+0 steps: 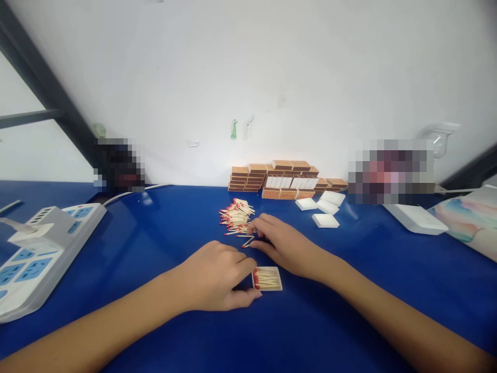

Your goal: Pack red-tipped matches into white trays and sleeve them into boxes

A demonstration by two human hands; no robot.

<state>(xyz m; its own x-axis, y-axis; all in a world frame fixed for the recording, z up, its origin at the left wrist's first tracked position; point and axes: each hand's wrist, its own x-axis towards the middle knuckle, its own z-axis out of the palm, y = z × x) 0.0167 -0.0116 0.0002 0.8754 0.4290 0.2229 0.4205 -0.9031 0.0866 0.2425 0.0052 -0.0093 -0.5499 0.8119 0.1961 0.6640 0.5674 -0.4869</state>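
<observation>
A small white matchbox tray (267,278) lies on the blue table with several red-tipped matches in it. My left hand (217,277) rests beside it, thumb and forefinger pinching its left end. My right hand (281,242) reaches past the tray to the pile of loose matches (236,217), fingertips closed on a few matches (248,241) at the pile's near edge.
Stacked orange matchboxes (285,178) line the wall, with three empty white trays (324,210) in front of them. A white power strip (34,254) lies at the left. A flat white box (415,218) and a coloured sheet (469,220) lie at the right.
</observation>
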